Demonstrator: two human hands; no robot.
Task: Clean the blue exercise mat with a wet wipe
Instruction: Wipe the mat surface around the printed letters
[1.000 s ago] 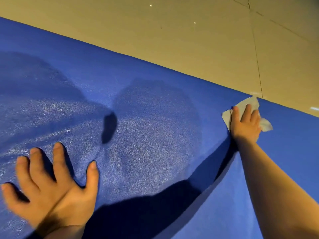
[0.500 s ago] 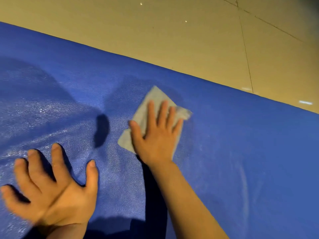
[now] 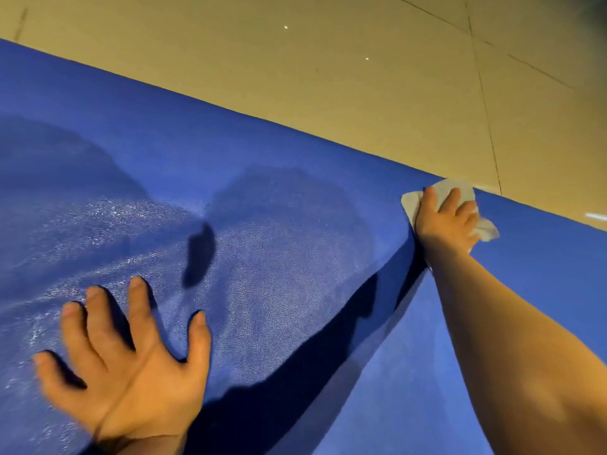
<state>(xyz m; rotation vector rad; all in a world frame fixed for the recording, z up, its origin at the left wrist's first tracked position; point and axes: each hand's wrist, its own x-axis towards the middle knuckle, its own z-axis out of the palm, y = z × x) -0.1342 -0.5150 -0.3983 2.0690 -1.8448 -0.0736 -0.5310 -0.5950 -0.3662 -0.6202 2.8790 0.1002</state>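
Both hands spread again, wipe edgeward.

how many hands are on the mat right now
2. The left hand rests spread flat on the blue mat, lower left. The right hand presses the wet wipe at the mat's far edge.

The blue mat lies flat with open surface between the hands: the left hand is spread at its near left, and the right hand presses the wet wipe at its far edge, with bare tiled floor beyond
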